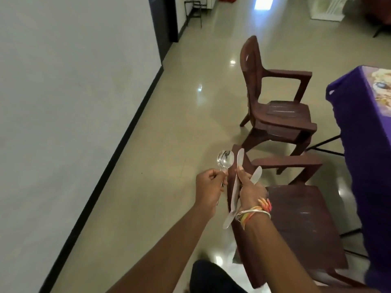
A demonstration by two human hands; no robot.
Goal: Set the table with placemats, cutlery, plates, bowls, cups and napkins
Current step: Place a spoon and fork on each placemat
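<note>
Your left hand (208,186) is curled tight round the handles of two spoons (225,159), bowls up, your right hand (250,190) just beside it grips two crossed knives (240,157) above the near brown chair (306,220), the purple-clothed table (359,127) to the right, a second chair (279,115) farther off.

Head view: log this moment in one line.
left hand: grips two shiny metal spoons | right hand: grips two flat silver knives | purple-clothed table: to the right
</note>
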